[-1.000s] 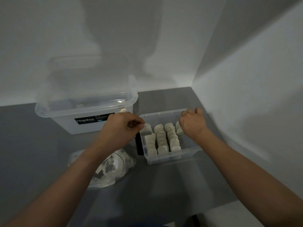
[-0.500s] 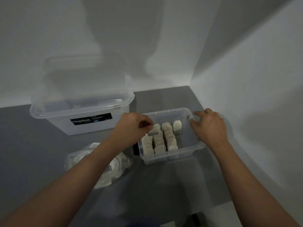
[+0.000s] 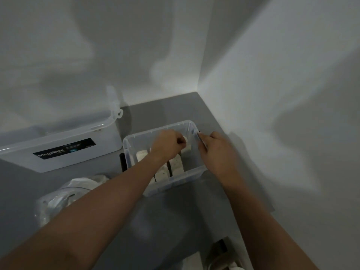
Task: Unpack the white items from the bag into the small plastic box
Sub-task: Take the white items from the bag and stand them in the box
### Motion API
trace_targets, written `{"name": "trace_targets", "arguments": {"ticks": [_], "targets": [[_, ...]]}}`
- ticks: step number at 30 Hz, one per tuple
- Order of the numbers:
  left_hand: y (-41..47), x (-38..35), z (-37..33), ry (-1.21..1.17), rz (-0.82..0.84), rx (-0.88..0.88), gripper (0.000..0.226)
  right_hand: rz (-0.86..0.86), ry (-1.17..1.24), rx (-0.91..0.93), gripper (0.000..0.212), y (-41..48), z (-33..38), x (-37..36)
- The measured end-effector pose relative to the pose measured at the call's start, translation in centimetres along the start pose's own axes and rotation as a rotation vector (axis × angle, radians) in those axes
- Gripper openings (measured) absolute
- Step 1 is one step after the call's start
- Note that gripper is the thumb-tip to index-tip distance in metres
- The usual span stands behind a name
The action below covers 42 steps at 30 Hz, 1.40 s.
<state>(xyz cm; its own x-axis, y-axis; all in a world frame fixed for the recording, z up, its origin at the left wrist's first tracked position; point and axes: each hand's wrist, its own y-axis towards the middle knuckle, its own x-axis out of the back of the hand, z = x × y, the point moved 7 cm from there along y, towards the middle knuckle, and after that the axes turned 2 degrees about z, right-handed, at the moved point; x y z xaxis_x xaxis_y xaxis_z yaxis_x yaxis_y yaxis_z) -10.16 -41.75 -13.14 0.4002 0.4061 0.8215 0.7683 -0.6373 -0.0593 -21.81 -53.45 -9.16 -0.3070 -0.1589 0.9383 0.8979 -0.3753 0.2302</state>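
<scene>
The small clear plastic box sits at the centre of the frame on the grey tabletop, near the corner where two white walls meet. It is turned slightly, so its near wall slants down to the left and its far right corner points to the upper right. I cannot tell which of its sides is the long one.

Inside it the white items stand packed in straight rows. The rows run from the near wall toward the far wall and lean a little to the upper left. The items look like pale, chalky, squarish blocks with faint speckles, and dark gaps show between the rows.

The left hand reaches over the middle of the box. Its fingers are curled tight and its thumb and forefinger pinch a white item that shows just past the knuckles, toward the box's far right corner.

The right hand is at the box's right rim, with bent fingertips on the edge. It is blurred, so I cannot tell whether it grips the rim or only touches it.

At the left of the frame stands a large translucent storage box with a black label, its clear lid tipped up against the wall. A narrow black object lies between the two boxes. At the lower left, partly under the left forearm, lies a crumpled clear plastic bag with white pieces inside.
</scene>
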Motion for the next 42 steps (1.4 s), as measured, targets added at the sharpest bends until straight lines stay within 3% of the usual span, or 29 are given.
{"name": "trace_targets", "arguments": {"ticks": [9,13,20,23,26,29,34,37,40,42], "targets": [[0.8,-1.4,1.3,0.11,-0.064,0.097,0.015,-0.007,0.049,-0.007,0.036,-0.3,-0.2,-0.6],[0.2,-0.3,0.5,0.109,-0.065,0.058,0.023,-0.021,0.035,-0.011,0.035,-0.2,-0.3,-0.5],[-9.3,8.5,-0.3,-0.084,-0.272,-0.043,0.024,-0.06,-0.022,0.002,0.029,0.1,0.3,0.5],[-15.4,13.0,2.8,-0.131,-0.372,-0.008,0.02,-0.105,0.132,-0.081,0.028,0.1,1.6,2.5],[-20.8,16.0,8.6,-0.212,-0.482,0.136,0.016,-0.159,0.304,-0.113,0.026,-0.6,6.4,4.4],[-25.1,16.8,14.1,-0.136,-0.476,0.24,0.014,-0.11,0.478,-0.014,0.018,-2.9,14.3,4.4],[-28.9,14.1,19.8,0.034,-0.318,0.171,0.015,0.265,0.678,0.234,0.011,-9.0,26.9,-1.0],[-28.8,11.9,20.7,0.223,-0.138,0.047,0.03,0.515,0.415,0.378,0.015,-11.9,31.6,-7.0],[-28.0,10.6,22.6,0.521,-0.043,0.032,0.022,0.494,-0.05,0.391,0.022,-12.5,32.2,-11.1],[-27.4,10.3,24.4,0.601,0.004,0.115,0.014,0.487,-0.179,0.334,0.025,-12.1,31.7,-11.9]]}}
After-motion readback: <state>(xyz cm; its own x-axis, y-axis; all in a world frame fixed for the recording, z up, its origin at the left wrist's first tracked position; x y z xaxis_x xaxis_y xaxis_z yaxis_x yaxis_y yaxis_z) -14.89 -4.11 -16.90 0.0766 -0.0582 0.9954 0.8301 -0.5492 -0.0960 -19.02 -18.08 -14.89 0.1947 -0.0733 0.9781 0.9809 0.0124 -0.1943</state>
